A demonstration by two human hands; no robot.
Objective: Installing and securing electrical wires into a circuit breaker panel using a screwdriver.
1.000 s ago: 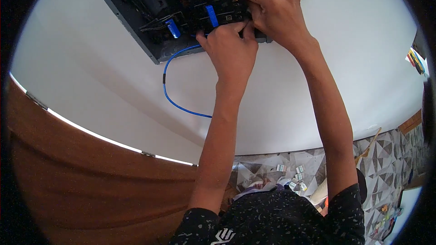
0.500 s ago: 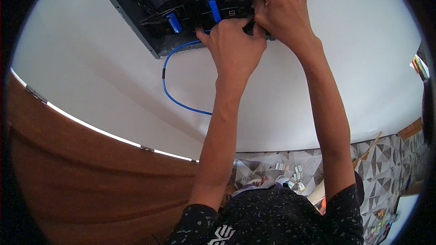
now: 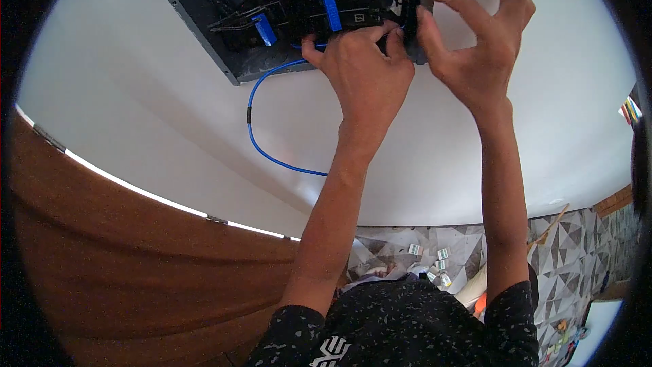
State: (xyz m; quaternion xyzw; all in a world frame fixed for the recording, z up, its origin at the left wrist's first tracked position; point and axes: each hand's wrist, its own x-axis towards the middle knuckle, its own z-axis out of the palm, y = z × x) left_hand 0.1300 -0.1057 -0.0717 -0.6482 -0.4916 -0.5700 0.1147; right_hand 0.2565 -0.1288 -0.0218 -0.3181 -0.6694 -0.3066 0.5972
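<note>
A dark grey electrical panel box (image 3: 227,68) is set in the white wall at the top of the view. It holds black circuit breakers (image 3: 353,0) with blue toggles (image 3: 331,12). My left hand (image 3: 370,64) is at the panel's lower edge, thumb and forefinger pinched at its lower right corner, where a blue wire (image 3: 405,7) curves down to them; the fingertips are partly hidden. More blue wire (image 3: 250,92), with a black band on it, loops out over the wall and passes behind my left forearm. My right hand (image 3: 485,41) hovers right of the panel, fingers spread and holding nothing.
Thin black wires (image 3: 238,22) run inside the panel's left part. Below is a brown surface (image 3: 149,258) on the left. Several small white boxes (image 3: 441,255) lie on the patterned floor (image 3: 570,251), near a thin wooden stick (image 3: 551,225).
My right hand has let go at the panel's right side and moved away to the right, its fingers spreading. My left hand stays pinched at the lower edge, shifted slightly right in view.
</note>
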